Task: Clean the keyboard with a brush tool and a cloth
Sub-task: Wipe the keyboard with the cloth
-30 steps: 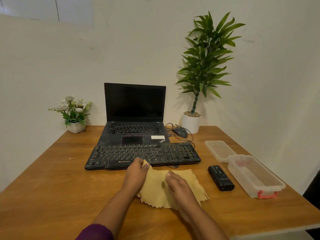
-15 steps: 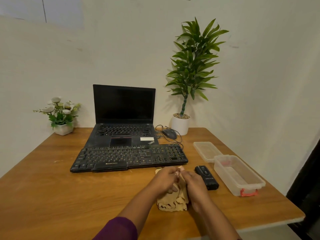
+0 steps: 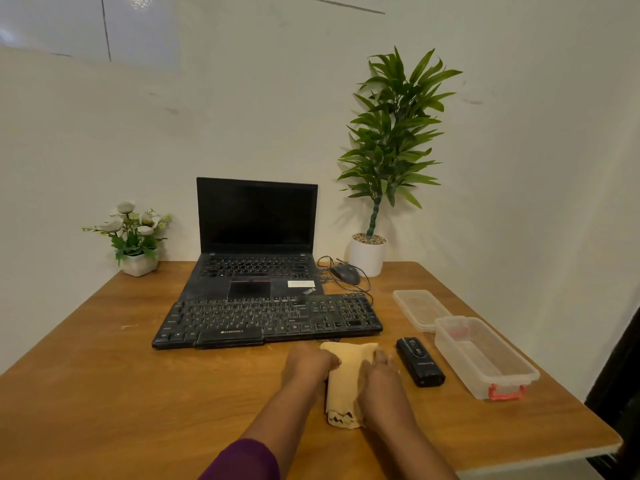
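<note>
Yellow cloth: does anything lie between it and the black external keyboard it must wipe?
Nothing visible does. The folded yellow cloth lies just in front of the black external keyboard, with only wooden table between them.

Both forearms reach in from the near edge and converge toward the centre-right of the desk. The left arm is bare below a purple sleeve point(image 3: 242, 460) at the elbow; the right forearm is bare. The left hand point(image 3: 310, 363) sits knuckles up, fingers bent, with their tips at the left edge of the folded cloth point(image 3: 348, 379); whether they pinch it is unclear. The right hand point(image 3: 379, 375) lies palm down along the cloth's right side, its slightly blurred fingers pointing to the far side.
</note>
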